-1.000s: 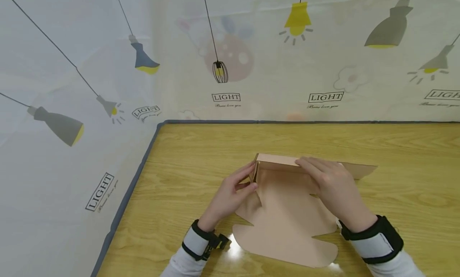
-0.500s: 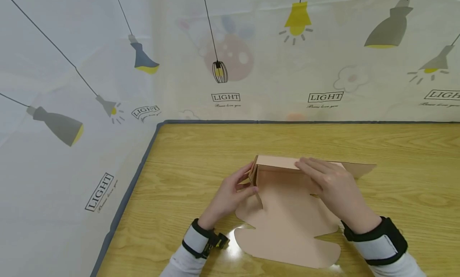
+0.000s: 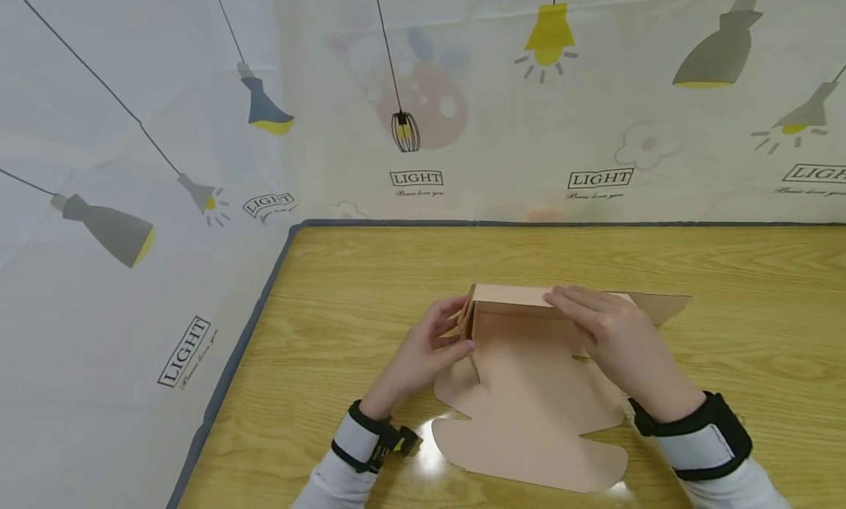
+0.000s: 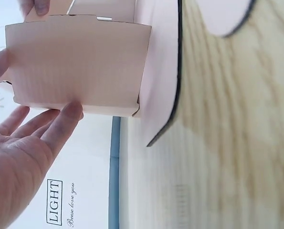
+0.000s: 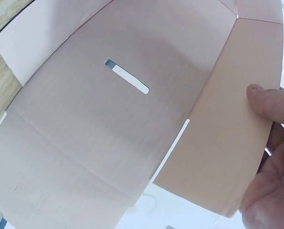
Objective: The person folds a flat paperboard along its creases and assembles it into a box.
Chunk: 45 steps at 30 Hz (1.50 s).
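A part-folded cardboard box (image 3: 529,406) lies on a wood-grain table (image 3: 317,333) at lower centre of the head view, its far wall (image 3: 512,294) standing. The person's left hand (image 3: 416,355) pinches the left corner, while the right hand (image 3: 615,340) grips the wall's upper edge, thumb inside — a hold apparently meant to stop bent panels springing flat. An unfolded flap (image 3: 664,305) juts beyond the right hand, which hides part of the wall. Wristbands (image 3: 694,446) circle both wrists; lamp-printed sheeting (image 3: 502,127) spans the frame's top and left.
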Each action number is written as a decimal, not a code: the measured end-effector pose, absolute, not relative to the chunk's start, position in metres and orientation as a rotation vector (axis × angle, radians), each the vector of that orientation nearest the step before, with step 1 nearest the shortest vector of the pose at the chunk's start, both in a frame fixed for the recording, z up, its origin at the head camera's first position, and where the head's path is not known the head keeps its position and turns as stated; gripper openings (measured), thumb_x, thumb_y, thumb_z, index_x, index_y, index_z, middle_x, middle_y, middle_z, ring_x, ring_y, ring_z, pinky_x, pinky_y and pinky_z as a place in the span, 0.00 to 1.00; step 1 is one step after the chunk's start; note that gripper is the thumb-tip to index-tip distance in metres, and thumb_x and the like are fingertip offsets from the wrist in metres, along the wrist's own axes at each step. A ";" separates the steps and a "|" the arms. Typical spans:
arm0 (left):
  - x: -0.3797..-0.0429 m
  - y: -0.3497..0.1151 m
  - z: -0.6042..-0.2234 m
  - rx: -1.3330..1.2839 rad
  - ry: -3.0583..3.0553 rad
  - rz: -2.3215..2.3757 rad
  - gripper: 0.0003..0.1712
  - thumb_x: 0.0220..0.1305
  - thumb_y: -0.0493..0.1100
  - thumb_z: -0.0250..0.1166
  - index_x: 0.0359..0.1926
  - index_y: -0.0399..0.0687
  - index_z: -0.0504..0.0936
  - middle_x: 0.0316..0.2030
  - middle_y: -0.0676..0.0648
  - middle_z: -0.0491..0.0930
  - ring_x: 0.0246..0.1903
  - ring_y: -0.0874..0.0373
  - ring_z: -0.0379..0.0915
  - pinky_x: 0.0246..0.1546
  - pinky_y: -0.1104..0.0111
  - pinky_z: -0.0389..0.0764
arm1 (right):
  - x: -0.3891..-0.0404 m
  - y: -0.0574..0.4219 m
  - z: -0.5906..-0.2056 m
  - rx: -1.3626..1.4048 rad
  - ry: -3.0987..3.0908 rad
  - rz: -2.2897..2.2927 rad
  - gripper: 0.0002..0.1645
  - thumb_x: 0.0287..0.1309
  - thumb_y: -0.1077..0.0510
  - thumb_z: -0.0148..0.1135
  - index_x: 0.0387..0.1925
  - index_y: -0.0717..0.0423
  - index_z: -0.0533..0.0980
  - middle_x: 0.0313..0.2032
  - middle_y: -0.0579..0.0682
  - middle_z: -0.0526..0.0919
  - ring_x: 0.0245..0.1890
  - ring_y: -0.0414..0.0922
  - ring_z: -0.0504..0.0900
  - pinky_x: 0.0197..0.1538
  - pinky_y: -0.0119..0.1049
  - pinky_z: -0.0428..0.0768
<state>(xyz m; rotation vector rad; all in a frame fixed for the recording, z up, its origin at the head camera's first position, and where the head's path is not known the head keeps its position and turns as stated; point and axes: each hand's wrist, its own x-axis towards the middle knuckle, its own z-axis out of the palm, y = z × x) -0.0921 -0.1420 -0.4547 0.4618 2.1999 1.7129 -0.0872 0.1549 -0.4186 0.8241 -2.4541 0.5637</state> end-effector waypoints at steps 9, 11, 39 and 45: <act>-0.095 -0.149 -0.452 0.581 2.162 1.683 0.38 0.75 0.36 0.63 0.80 0.40 0.57 0.81 0.35 0.57 0.80 0.34 0.57 0.75 0.43 0.73 | -0.089 0.157 -0.418 0.857 -2.448 0.556 0.33 0.44 0.78 0.74 0.56 0.59 0.86 0.51 0.60 0.91 0.47 0.59 0.91 0.46 0.57 0.88; -0.096 -0.151 -0.452 0.596 2.157 1.672 0.39 0.76 0.36 0.63 0.81 0.41 0.56 0.82 0.36 0.56 0.80 0.35 0.57 0.75 0.44 0.72 | -0.088 0.157 -0.418 0.868 -2.453 0.548 0.34 0.44 0.77 0.75 0.57 0.59 0.86 0.52 0.60 0.91 0.48 0.59 0.91 0.48 0.57 0.88; -0.115 -0.150 -0.456 0.661 2.118 1.437 0.71 0.58 0.35 0.79 0.86 0.63 0.37 0.86 0.55 0.41 0.85 0.50 0.46 0.81 0.51 0.64 | -0.088 0.166 -0.428 0.964 -2.571 0.562 0.28 0.56 0.60 0.76 0.60 0.50 0.85 0.64 0.64 0.83 0.61 0.65 0.84 0.61 0.77 0.75; -0.115 -0.132 -0.449 0.607 2.390 1.251 0.72 0.57 0.47 0.82 0.86 0.51 0.39 0.86 0.46 0.47 0.82 0.45 0.56 0.79 0.52 0.69 | -0.089 0.164 -0.425 0.961 -2.578 0.567 0.31 0.51 0.64 0.78 0.59 0.52 0.85 0.64 0.65 0.84 0.59 0.65 0.83 0.58 0.73 0.80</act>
